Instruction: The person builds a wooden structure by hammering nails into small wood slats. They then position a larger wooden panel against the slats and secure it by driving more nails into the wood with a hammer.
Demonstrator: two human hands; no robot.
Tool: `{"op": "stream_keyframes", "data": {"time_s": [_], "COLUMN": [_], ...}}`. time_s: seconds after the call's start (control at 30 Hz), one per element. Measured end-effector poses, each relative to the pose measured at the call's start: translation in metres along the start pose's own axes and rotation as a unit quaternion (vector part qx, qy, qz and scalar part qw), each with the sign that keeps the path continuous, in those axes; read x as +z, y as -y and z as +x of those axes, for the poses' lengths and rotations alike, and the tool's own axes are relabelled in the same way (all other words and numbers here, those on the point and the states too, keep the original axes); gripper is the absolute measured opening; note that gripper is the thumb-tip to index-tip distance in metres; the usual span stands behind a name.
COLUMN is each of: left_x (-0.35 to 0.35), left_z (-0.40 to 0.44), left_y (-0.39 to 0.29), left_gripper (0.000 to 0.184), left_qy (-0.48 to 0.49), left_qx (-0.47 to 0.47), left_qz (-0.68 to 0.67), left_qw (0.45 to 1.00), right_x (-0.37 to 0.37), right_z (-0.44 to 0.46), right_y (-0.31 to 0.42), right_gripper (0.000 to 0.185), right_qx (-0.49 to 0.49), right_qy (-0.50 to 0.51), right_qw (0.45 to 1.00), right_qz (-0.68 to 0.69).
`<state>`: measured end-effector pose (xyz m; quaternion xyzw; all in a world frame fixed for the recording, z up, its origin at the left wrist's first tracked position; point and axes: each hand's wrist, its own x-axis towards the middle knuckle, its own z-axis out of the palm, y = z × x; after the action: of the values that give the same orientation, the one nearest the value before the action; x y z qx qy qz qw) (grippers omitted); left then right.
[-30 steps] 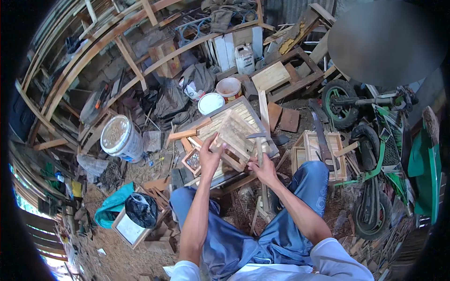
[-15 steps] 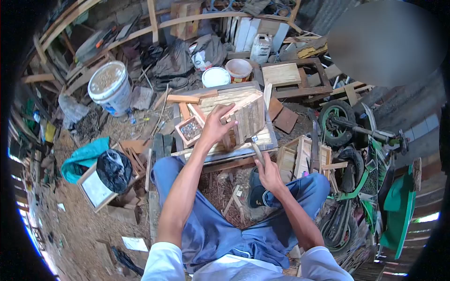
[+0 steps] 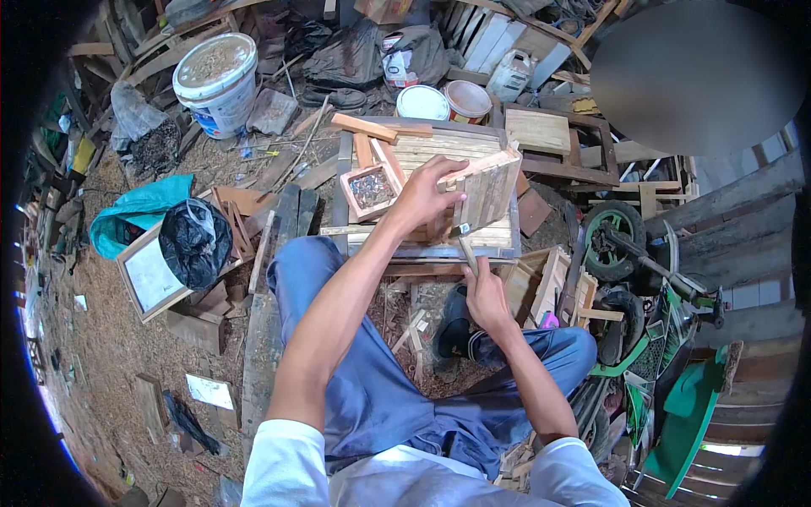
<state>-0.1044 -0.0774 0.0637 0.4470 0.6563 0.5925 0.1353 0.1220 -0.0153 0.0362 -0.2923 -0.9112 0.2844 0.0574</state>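
In the centre of the frame, the left hand (image 3: pixel 427 196) holds the slatted wooden piece (image 3: pixel 492 193) tilted above the slatted tabletop (image 3: pixel 422 149), fingers gripping its near edge. Just below, the right hand (image 3: pixel 488 297) has its fingers closed around the handle of the hammer (image 3: pixel 468 251), its head near the piece's lower edge. The small box of nails (image 3: pixel 370 188) lies left of the left hand

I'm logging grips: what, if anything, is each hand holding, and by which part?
The left hand holds the slatted wooden piece at its left side; the right hand grips the hammer by its handle.
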Motion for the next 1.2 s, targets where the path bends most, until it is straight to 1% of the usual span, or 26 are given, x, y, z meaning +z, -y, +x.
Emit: {"op": "stream_keyframes", "data": {"time_s": [0.1,0.17,0.27,0.37,0.43,0.47,0.57,0.67,0.77,0.87,0.97,1.07,1.1,1.2], "left_x": [-0.002,-0.002,0.001,0.0,0.002,0.002,0.001,0.0,0.002,0.003,0.0,0.003,0.003,0.004], "left_z": [0.0,-0.001,0.0,0.001,0.001,0.001,0.001,0.005,0.001,0.0,0.002,0.001,0.001,0.0], "left_y": [-0.002,0.0,0.004,0.006,0.007,0.008,0.006,0.007,0.013,0.014,0.013,0.013,0.014,0.012], "left_gripper": [0.054,0.054,0.053,0.053,0.054,0.054,0.054,0.054,0.053,0.054,0.055,0.055,0.054,0.049], "left_qy": [0.014,0.008,0.004,-0.001,-0.006,-0.01,-0.011,-0.014,-0.028,-0.021,-0.023,-0.019,-0.016,-0.049], "left_qx": [-0.022,-0.011,-0.001,0.002,0.001,0.002,0.002,0.004,-0.011,-0.011,-0.007,-0.02,-0.026,-0.007], "left_qz": [0.0,-0.006,-0.005,-0.008,-0.012,-0.012,-0.011,-0.009,-0.012,-0.02,-0.017,-0.019,-0.017,-0.023], "left_qw": [1.0,1.0,1.0,1.0,1.0,1.0,1.0,1.0,0.999,1.0,1.0,0.999,0.999,0.999], "right_x": [-0.004,-0.01,0.003,0.005,-0.003,-0.005,0.001,-0.005,-0.012,-0.004,-0.018,-0.025,-0.023,-0.015], "right_z": [-0.003,-0.006,0.002,-0.002,-0.005,-0.008,-0.004,-0.002,-0.006,-0.003,-0.007,-0.012,-0.011,-0.006], "right_y": [0.004,0.017,-0.001,-0.002,0.016,0.022,0.011,0.008,0.021,0.01,0.011,0.02,0.018,0.008], "right_gripper": [0.024,0.025,0.024,0.022,0.021,0.021,0.021,0.02,0.02,0.019,0.018,0.019,0.019,0.021], "right_qx": [-0.016,-0.036,-0.015,-0.03,-0.027,-0.024,-0.004,0.035,0.015,0.005,0.017,-0.025,-0.019,-0.009], "right_qy": [-0.009,-0.027,0.008,0.032,-0.008,-0.028,-0.019,0.006,-0.021,-0.004,0.006,-0.041,-0.03,0.002], "right_qw": [0.999,0.998,0.999,0.999,0.999,0.999,1.0,0.999,1.0,0.999,0.999,0.999,0.999,1.0], "right_qz": [0.027,0.031,-0.028,-0.022,-0.021,-0.021,-0.016,-0.023,0.009,-0.035,-0.035,-0.013,-0.016,-0.027]}}
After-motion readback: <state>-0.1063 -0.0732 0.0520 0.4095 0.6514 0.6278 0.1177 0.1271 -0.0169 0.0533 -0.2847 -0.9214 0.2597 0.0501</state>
